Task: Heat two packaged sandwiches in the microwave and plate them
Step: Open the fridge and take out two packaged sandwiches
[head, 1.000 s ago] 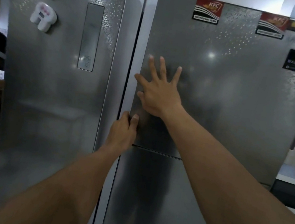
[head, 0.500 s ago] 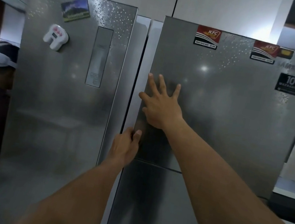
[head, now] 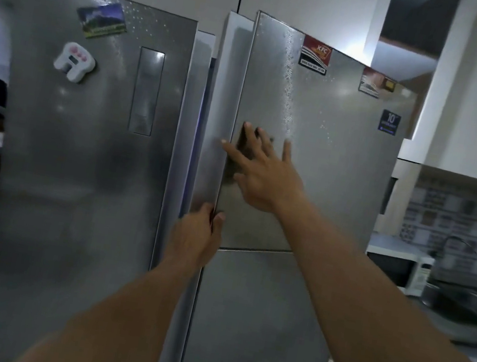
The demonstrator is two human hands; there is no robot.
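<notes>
I'm on the fetching step: my left hand pinches the edge of the ajar fridge door mid-frame, and my right hand rests flat on it, fingers spread. The sandwiches are out of sight, presumably inside. Next I need to swing the door wide.

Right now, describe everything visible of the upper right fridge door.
The upper right fridge door is a tall panel of brushed silvery metal with a fine speckled pattern. It stands slightly ajar, its left edge out from the cabinet. Two red stickers sit along its top, with a dark warranty label lower at the right. The left hand grips its left edge near the bottom. The right hand is spread open on or just off its front.
</notes>
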